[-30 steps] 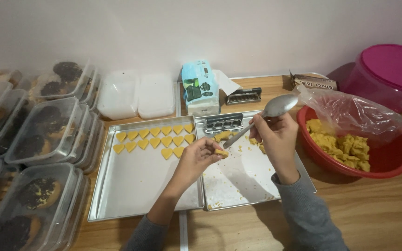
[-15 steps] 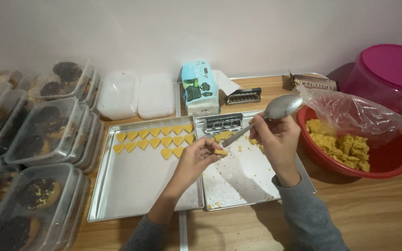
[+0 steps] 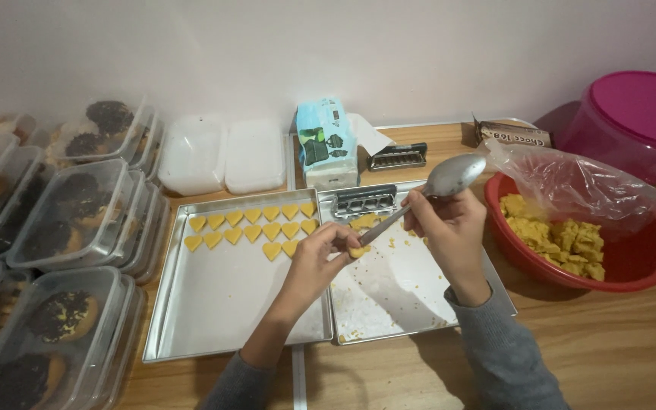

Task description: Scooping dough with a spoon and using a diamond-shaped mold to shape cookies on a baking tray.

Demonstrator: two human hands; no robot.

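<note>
The small yellow dough piece (image 3: 357,251) was mostly hidden under the fingers (image 3: 341,237) of the left hand (image 3: 320,258), which pinched it, so its shape could not be made out; it sat over the inner edge of the right-hand tray (image 3: 419,304), touching the handle end of the spoon (image 3: 419,199). The right hand (image 3: 449,228) had its fingers closed round the spoon's handle, with the bowl of the spoon raised toward the far edge of the tabletop (image 3: 609,349). Both forearms were cut off by the near edge of the view, and the pink tub (image 3: 632,114) ran out at the right corner. Compared with the earlier pictures, hands, spoon and dough had barely shifted. On the left-hand tray (image 3: 229,304), rows of yellow heart-shaped pieces (image 3: 256,224) lay along its far edge. A metal cutter mould (image 3: 364,201) rested at the far edge of the right-hand tray. The red bowl (image 3: 586,273) of yellow dough chunks, half covered by a clear plastic bag (image 3: 578,186), stood just right of the right hand. Clear lidded boxes (image 3: 62,228) of dark-topped pastries were stacked along the left edge of the tabletop, their contents blurred by the lids.
</note>
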